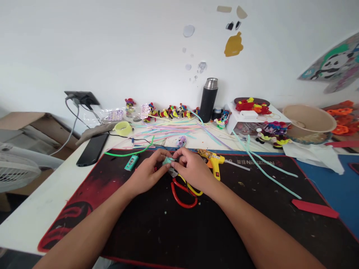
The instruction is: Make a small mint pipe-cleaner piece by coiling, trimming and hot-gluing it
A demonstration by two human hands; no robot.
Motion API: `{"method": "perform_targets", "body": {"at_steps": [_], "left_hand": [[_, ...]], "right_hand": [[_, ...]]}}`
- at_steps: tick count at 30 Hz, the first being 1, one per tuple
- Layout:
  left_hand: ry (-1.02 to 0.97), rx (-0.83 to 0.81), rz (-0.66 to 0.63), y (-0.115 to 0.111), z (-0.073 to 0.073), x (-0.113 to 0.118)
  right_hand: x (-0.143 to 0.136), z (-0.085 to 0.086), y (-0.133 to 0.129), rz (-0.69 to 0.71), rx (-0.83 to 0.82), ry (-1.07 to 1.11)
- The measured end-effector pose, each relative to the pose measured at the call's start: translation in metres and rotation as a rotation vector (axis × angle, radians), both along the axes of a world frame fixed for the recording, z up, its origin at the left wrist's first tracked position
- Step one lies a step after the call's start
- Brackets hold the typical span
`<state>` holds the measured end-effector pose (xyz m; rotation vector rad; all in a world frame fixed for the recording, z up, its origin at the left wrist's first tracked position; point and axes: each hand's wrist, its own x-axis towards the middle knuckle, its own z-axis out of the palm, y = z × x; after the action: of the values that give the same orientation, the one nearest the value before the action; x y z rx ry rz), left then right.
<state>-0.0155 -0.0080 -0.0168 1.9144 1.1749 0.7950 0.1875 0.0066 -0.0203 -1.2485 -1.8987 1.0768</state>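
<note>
My left hand (pixel 147 172) and my right hand (pixel 194 171) meet over the dark mat. Between their fingertips they pinch a small mint-green piece of pipe cleaner (pixel 168 160), partly hidden by the fingers. Just below, scissors with red handles (pixel 184 206) lie on the mat, and a yellow-handled tool (pixel 195 192) overlaps them, its front covered by my right hand. A yellow glue gun (pixel 217 163) rests beyond my right hand, with a clear glue stick (pixel 238 165) at its back. Left of my left hand lies a teal lighter-like object (pixel 131 163).
Pastel pipe cleaners (pixel 168 130) spread behind the mat (pixel 157 231). A black thermos (pixel 209 101) stands by the wall. Mint stems (pixel 269 177) and a red strip (pixel 315 208) lie right. At left are a phone (pixel 92 149), yellow tape (pixel 123 128) and a fan (pixel 18 170).
</note>
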Motion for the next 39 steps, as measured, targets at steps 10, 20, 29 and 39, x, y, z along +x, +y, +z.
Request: {"method": "perform_targets", "body": {"at_steps": [10,20,29,39], "left_hand": [[0.071,0.031,0.009,0.0,-0.002,0.0],[0.087,0.039,-0.045,0.0,-0.001,-0.003],[0.134,0.03,-0.076,0.0,0.002,-0.004],[-0.009,-0.046,-0.073,0.001,-0.007,-0.004]], "right_hand": [[0.0,0.001,-0.002,0.027,0.026,-0.088],[0.002,0.006,-0.002,0.07,0.046,-0.165],[0.005,0.01,-0.003,0.146,0.124,-0.239],[0.005,0.009,-0.002,0.158,0.122,-0.173]]}}
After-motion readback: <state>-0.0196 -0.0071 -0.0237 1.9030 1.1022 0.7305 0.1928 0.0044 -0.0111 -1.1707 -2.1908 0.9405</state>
